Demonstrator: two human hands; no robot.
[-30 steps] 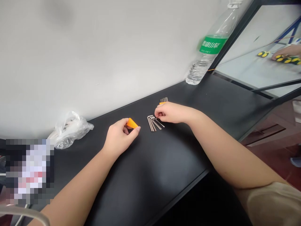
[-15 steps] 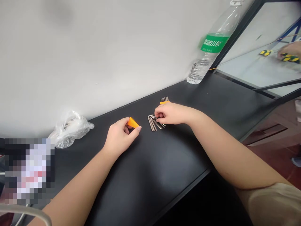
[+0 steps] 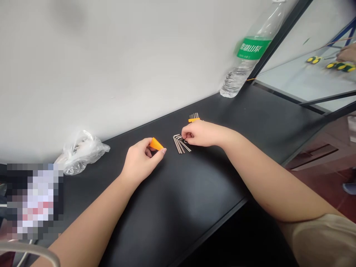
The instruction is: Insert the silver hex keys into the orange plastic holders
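Two hands at our black benchtop (image 3: 178,207): we see the left hand (image 3: 140,161) pinching an orange plastic wedge (image 3: 156,144) between thumb and fingers, while the right hand (image 3: 201,133) closes narrowly over a fan of L-shaped hex keys (image 3: 178,144), though we cannot tell whether it grips one. A bundle of keys in an orange holder (image 3: 194,118) lies just beyond the right hand; a crumpled plastic bag (image 3: 82,152) sits beyond the left, a water bottle (image 3: 244,63) farther off to the right.
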